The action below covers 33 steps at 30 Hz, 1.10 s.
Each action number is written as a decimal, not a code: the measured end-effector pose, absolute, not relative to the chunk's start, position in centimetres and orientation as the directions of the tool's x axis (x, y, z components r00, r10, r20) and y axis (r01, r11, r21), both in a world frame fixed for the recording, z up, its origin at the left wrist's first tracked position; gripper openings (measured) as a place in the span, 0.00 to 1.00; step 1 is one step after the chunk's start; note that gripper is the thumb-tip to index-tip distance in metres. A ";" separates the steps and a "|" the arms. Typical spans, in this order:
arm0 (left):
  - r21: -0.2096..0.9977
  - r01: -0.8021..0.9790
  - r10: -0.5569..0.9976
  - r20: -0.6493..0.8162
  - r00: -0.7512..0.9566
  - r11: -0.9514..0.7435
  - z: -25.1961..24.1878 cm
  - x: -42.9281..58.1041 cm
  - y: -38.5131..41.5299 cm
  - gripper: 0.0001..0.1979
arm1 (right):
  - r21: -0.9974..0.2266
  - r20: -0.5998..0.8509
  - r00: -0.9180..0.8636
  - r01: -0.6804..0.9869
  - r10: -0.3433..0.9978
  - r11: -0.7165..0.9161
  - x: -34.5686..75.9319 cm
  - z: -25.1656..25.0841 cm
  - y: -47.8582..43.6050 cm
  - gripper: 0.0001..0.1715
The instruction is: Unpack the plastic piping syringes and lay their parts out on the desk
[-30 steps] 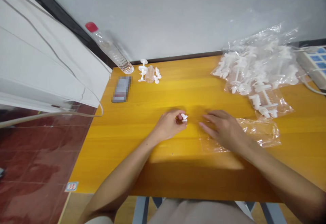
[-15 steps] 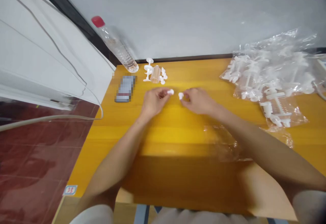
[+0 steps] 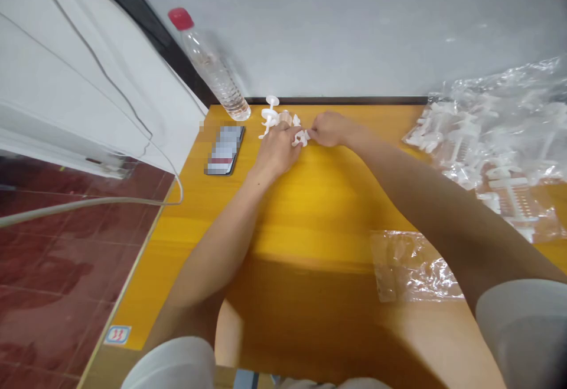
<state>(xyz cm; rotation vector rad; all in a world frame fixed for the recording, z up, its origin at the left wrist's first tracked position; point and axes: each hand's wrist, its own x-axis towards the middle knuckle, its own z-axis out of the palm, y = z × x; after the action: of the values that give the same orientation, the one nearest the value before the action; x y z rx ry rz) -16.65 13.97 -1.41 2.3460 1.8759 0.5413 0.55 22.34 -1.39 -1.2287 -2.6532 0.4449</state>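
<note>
My left hand (image 3: 280, 148) is closed at the back of the table, its fingertips at some small white plastic fittings (image 3: 302, 138). Just to its right, my right hand (image 3: 328, 129) pinches a small white piece whose end shows by the fingertips. The two hands nearly meet; which pieces are held and which lie on the table is hard to separate. Behind my left hand stands a white plunger-like part (image 3: 270, 114) with round discs. Beside that part, a clear plastic cylinder (image 3: 286, 117) is partly hidden by the hand.
A bottle with a red cap (image 3: 217, 79) stands at the back left, near a phone (image 3: 225, 150). Clear bags of white parts (image 3: 505, 141) cover the right side. A flat clear bag (image 3: 411, 265) lies by my right forearm. The wall panel (image 3: 336, 29) borders the back edge.
Both hands have moved away from me to the small white parts at the back, the right one also leftward in reach. They are closer together, and the left hand now covers part of the cylinder.
</note>
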 end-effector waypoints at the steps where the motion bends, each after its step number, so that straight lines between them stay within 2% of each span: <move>1: 0.313 0.921 0.962 0.217 0.167 -0.231 -1.2 -16.7 13.2 0.18 | -0.314 0.007 -0.639 0.729 0.769 0.608 0.2 -1.1 22.5 0.19; 3: 0.379 0.897 0.965 0.212 0.154 -0.227 -0.8 -16.4 11.1 0.17 | -0.256 -0.048 -0.622 0.764 0.782 0.592 -0.2 -0.2 22.3 0.19; 6: 0.545 0.796 0.964 0.173 0.200 -0.263 -0.2 -14.9 6.2 0.12 | -0.253 -0.026 -0.609 0.771 0.793 0.585 1.2 1.8 20.2 0.26; 9: 0.783 0.592 0.934 -0.041 0.354 -0.190 0.0 -12.6 0.5 0.10 | -0.262 0.099 -0.544 0.793 0.833 0.550 6.8 4.1 15.3 0.26; 12: 0.900 0.436 0.829 -0.229 0.510 -0.019 0.0 -10.2 -3.7 0.12 | -0.295 0.201 -0.381 0.855 0.902 0.427 15.4 5.6 6.9 0.24; 15: 0.923 0.377 0.757 -0.300 0.581 0.077 -0.4 -8.0 -5.3 0.15 | -0.281 0.333 -0.188 0.916 0.924 0.287 23.0 5.0 -2.8 0.16; 18: 0.914 0.380 0.728 -0.356 0.586 0.141 -1.2 -6.2 -5.4 0.17 | -0.260 0.383 -0.067 0.949 0.921 0.177 27.3 2.0 -10.5 0.14; 20: 0.901 0.392 0.729 -0.393 0.561 0.184 -1.9 -5.3 -5.5 0.17 | -0.263 0.401 -0.010 0.957 0.916 0.125 28.2 -0.5 -13.6 0.15; 23: 0.891 0.396 0.748 -0.416 0.517 0.222 -2.3 -4.4 -6.0 0.15 | -0.324 0.359 -0.013 0.936 0.933 0.138 28.0 -3.2 -15.9 0.20; 25: 0.889 0.406 0.793 -0.398 0.460 0.211 -2.3 -4.1 -6.4 0.15 | -0.378 0.322 -0.015 0.914 0.946 0.144 27.4 -4.0 -16.6 0.24; 28: 0.882 0.440 0.869 -0.344 0.355 0.169 -2.3 -4.0 -6.9 0.19 | -0.400 0.377 0.074 0.912 0.923 0.090 26.9 -4.3 -17.1 0.28; 30: 0.868 0.483 0.902 -0.296 0.313 0.117 -2.6 -4.0 -7.0 0.19 | -0.355 0.386 0.075 0.932 0.919 0.073 26.7 -4.2 -17.2 0.29; 33: 0.803 0.595 0.950 -0.160 0.267 -0.032 -3.2 -3.7 -7.5 0.14 | -0.242 0.300 0.001 0.967 0.954 0.075 26.3 -3.8 -17.4 0.30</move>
<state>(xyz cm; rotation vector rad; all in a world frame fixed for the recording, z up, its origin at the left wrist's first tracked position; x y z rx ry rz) -3.69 -7.48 -3.20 1.7264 1.4237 0.5505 26.27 -17.42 -3.82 -1.9044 -1.9793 -0.0477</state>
